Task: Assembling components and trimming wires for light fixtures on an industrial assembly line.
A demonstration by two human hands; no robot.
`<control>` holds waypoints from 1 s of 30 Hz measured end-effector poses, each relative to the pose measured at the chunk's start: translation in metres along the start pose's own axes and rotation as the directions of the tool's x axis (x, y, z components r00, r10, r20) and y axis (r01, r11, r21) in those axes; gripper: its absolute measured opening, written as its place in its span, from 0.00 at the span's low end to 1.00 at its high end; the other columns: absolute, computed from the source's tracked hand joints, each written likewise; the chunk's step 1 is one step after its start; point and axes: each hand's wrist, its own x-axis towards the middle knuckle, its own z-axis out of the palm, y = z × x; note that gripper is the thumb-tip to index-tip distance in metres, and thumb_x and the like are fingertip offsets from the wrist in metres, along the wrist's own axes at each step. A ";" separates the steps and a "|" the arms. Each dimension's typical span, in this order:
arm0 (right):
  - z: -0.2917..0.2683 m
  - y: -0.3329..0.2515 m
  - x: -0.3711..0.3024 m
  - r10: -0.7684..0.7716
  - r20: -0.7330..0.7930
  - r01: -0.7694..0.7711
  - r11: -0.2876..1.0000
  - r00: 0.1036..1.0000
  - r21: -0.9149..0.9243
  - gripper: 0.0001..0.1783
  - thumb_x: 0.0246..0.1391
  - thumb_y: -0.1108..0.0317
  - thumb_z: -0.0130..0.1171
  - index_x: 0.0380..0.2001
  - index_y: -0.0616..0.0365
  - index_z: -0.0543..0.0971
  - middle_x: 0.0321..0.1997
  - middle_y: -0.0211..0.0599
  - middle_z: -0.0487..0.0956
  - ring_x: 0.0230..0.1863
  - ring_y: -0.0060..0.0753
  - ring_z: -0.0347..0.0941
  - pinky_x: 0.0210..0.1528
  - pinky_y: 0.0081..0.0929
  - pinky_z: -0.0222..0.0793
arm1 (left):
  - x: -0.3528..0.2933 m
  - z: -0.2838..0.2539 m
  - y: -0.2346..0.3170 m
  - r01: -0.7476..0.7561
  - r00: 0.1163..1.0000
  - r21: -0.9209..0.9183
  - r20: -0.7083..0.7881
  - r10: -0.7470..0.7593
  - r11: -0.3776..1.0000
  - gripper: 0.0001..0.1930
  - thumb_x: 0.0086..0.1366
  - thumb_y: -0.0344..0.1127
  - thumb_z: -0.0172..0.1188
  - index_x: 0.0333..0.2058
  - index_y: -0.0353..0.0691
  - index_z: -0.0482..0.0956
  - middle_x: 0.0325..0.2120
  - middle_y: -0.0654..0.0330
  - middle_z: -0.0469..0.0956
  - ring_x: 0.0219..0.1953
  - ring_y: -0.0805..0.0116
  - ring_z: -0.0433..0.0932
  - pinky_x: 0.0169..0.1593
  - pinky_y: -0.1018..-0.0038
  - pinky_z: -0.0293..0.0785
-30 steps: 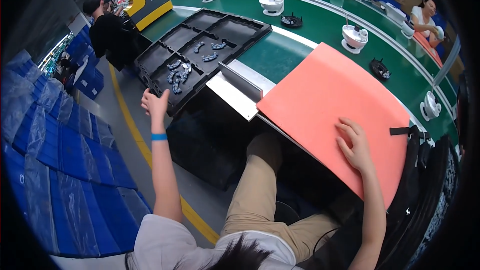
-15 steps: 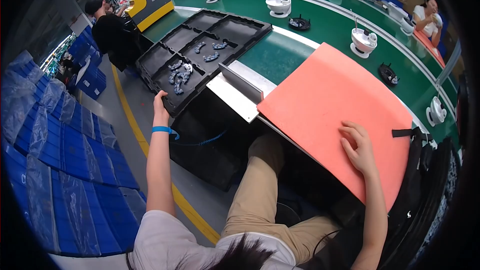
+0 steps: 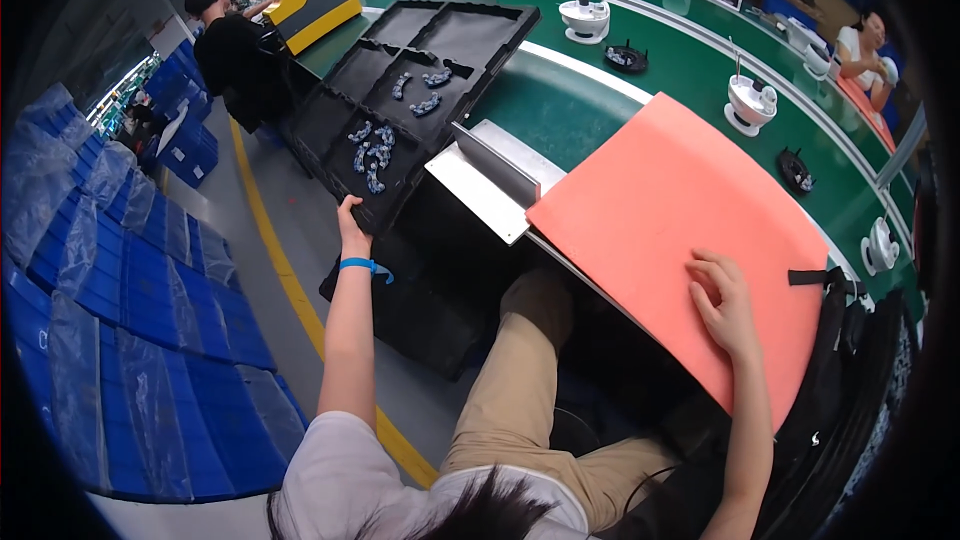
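Note:
At the near corner of a black compartment tray (image 3: 345, 90), my left hand (image 3: 352, 218) is closed on the rim, a blue band round its wrist. The tray sits tilted at the left end of the bench. Several small curved blue-grey parts (image 3: 378, 152) lie in its nearest compartment. A few similar parts (image 3: 425, 103) rest in the compartment beside it. My right hand (image 3: 722, 302) lies on the orange mat (image 3: 650, 210), its fingers bent loosely and apart, with nothing in them.
A metal bracket plate (image 3: 485, 190) stands between tray and mat. Beyond, a green conveyor (image 3: 670, 70) carries white rounded units (image 3: 750, 105) and black round pieces (image 3: 795, 170). Blue crates (image 3: 150, 380) under plastic film line the left. One person (image 3: 245, 60) stands far left; another (image 3: 865, 55) sits far right.
The tray has shifted and tilted, its far right corner now higher in view. My left hand has moved right with the near corner. My right hand stays on the mat.

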 end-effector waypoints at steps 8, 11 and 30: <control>0.012 0.008 0.013 0.039 0.019 -0.040 0.997 0.999 0.064 0.13 0.47 0.76 0.56 0.39 0.61 0.77 0.52 0.41 0.74 0.55 0.44 0.67 0.58 0.35 0.61 | 0.005 0.001 -0.011 0.060 0.996 -0.012 -0.070 -0.061 0.998 0.06 0.44 0.34 0.57 0.22 0.41 0.71 0.24 0.60 0.76 0.29 0.61 0.77 0.34 0.69 0.76; 0.014 0.015 0.018 0.035 0.025 -0.036 0.997 0.999 0.068 0.13 0.48 0.76 0.55 0.40 0.61 0.77 0.52 0.42 0.74 0.55 0.44 0.67 0.58 0.34 0.61 | -0.001 0.008 -0.004 -0.007 0.997 0.012 -0.081 0.008 1.000 0.11 0.44 0.36 0.58 0.28 0.39 0.74 0.28 0.58 0.77 0.33 0.58 0.77 0.39 0.68 0.76; 0.040 0.113 0.110 0.043 0.139 -0.065 0.986 0.989 0.154 0.13 0.51 0.81 0.50 0.41 0.65 0.75 0.54 0.44 0.71 0.57 0.41 0.67 0.58 0.31 0.63 | -0.036 -0.022 0.007 -0.256 0.925 0.093 -0.267 0.272 0.962 0.19 0.46 0.38 0.56 0.37 0.34 0.76 0.34 0.56 0.79 0.37 0.60 0.78 0.43 0.72 0.75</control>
